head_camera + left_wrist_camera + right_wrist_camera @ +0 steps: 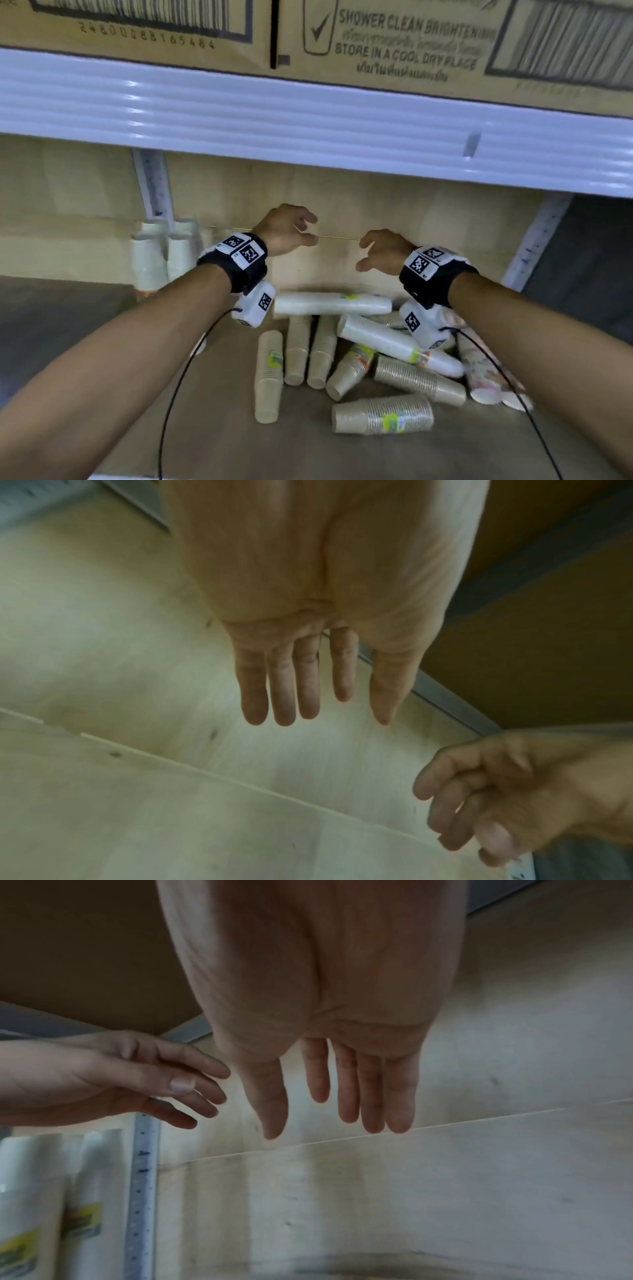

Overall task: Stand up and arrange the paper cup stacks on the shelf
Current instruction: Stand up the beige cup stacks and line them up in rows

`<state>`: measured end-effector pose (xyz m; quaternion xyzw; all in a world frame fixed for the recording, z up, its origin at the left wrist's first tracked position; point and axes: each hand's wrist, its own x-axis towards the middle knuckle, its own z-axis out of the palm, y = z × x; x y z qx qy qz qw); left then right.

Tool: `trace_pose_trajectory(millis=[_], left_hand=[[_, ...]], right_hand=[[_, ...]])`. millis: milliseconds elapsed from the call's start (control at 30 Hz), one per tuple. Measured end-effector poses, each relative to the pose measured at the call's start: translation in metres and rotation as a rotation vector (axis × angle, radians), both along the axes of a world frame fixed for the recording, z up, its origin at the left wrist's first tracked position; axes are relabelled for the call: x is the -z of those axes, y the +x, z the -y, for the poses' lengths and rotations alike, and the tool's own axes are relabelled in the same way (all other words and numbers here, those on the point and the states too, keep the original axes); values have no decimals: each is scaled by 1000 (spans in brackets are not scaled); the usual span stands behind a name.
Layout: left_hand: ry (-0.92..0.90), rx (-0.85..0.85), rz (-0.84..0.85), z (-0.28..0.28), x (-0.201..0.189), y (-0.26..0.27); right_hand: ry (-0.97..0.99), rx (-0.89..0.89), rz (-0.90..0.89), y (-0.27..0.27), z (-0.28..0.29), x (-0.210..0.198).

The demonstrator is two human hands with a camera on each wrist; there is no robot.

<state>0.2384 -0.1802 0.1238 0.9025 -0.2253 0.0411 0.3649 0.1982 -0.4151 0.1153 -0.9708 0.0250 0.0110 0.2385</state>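
Note:
Several sleeves of paper cups lie toppled in a heap on the brown shelf board (219,404): a long white stack (332,303) at the back, tan stacks (269,375) in front and a short tan stack (383,414) nearest me. Two white stacks (161,255) stand upright at the back left, seen also in the right wrist view (51,1204). My left hand (291,231) hovers above the heap with empty, relaxed fingers (281,685). My right hand (383,251) hangs beside it, fingers (369,1091) straight and empty.
A white ribbed shelf edge (308,133) runs just above my hands, with printed cardboard cartons (411,37) on it. A pale plywood back panel (342,198) closes the shelf behind. Perforated metal uprights (154,185) stand at the left and right.

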Motion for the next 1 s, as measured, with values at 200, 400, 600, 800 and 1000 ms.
trace_pose_trajectory(millis=[200, 400, 600, 800, 1000], left_hand=[[119, 101, -104, 57, 44, 21], [243, 143, -195, 86, 87, 42], [379, 166, -238, 98, 118, 52], [436, 208, -249, 97, 135, 57], [495, 236, -187, 95, 147, 58]], right_hand=[[-100, 85, -126, -29, 67, 38], [-167, 98, -214, -51, 112, 86], [-161, 67, -305, -61, 130, 124], [-232, 16, -297, -64, 129, 137], [-214, -19, -297, -59, 134, 143]])
